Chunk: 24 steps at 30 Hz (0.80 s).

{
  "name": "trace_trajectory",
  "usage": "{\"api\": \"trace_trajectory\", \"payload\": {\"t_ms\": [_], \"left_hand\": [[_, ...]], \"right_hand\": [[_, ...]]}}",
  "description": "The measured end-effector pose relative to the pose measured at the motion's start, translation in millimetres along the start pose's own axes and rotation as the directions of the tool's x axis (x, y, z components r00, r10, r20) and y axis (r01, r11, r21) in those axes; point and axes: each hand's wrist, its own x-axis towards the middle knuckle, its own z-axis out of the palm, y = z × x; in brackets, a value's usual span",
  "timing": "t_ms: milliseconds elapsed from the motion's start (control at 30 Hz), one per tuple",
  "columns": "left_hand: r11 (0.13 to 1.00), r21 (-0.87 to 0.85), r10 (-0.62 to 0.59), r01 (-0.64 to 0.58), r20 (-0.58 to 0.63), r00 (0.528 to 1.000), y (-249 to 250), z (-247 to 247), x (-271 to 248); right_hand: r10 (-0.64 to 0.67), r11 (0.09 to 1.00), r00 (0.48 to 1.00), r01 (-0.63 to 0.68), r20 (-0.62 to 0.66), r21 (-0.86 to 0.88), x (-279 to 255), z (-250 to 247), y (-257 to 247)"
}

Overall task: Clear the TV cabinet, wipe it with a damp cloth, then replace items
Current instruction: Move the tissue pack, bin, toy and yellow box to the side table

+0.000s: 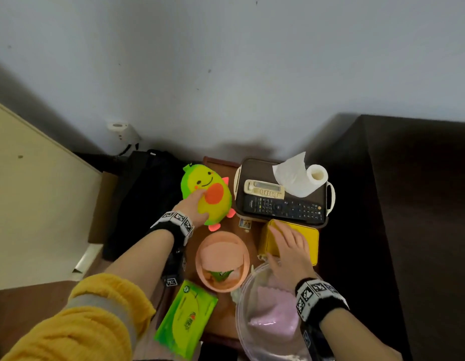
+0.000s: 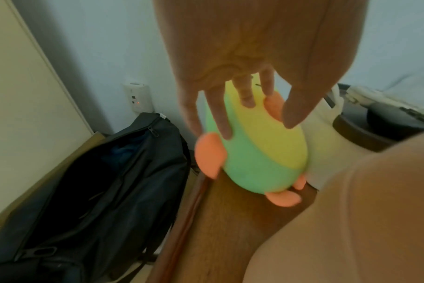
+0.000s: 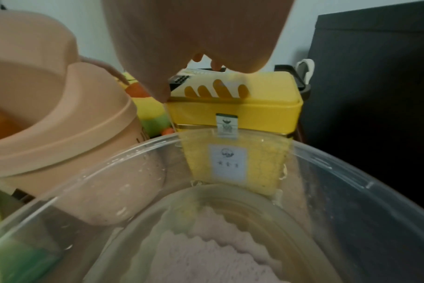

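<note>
**Both hands land on cabinet clutter**

The left hand [image 1: 193,208] wraps the green-and-yellow avocado plush toy [image 1: 208,191], its long axis running away toward the wall. The right hand [image 1: 288,250] lies flat, fingers spread, on the yellow rectangular tin [image 1: 308,237] on the brown wooden cabinet top [image 2: 232,220]. The tin's pale label [image 3: 228,162] carries characters too blurred to read

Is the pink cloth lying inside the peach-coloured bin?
No, the pink cloth lies in the clear plastic basin, while the peach-coloured bin stands beside it.
</note>
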Motion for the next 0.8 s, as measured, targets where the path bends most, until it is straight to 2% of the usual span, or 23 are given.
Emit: {"api": "trace_trajectory", "payload": {"t_ms": [67, 133, 200, 267, 433, 600, 733, 800], "left_hand": [[0.998, -0.064, -0.018, 0.018, 0.01, 1.0, 5, -4, 0], [0.986, -0.136, -0.094, 0.097, 0.027, 0.995, 12, -10, 2], [0.979, -0.117, -0.154, 0.165, 0.093, 0.984, 13, -14, 4], [0.981, -0.069, -0.171, 0.181, 0.127, 0.977, 13, -18, 0], [0.988, 0.05, -0.15, 0.145, 0.112, 0.982, 13, -25, -23], [0.988, 0.051, -0.15, 0.146, 0.094, 0.984, 25, -23, -61], [0.995, -0.012, -0.098, 0.098, -0.018, 0.995, 39, -18, -104], [0.997, -0.053, -0.065, 0.061, -0.059, 0.996, 46, -5, -129]], "right_hand": [[-0.028, 0.999, 1.0, 0.028, 0.011, -0.037, 3, 2, -5], [-0.031, 0.998, 1.0, 0.03, -0.005, -0.05, 4, 2, -9], [-0.011, 1.0, 1.0, 0.01, -0.011, -0.022, 4, -2, -13], [0.009, 1.0, 1.0, -0.009, -0.007, 0.0, 2, -8, -15], [0.065, 0.998, 0.998, -0.065, 0.02, 0.015, -10, -34, -23], [0.115, 0.993, 0.992, -0.112, 0.058, -0.042, -27, -49, -23], [0.069, 0.988, 0.994, -0.056, 0.086, -0.146, -49, -49, -22], [0.044, 0.981, 0.989, -0.016, 0.139, -0.196, -60, -46, -19]]}}
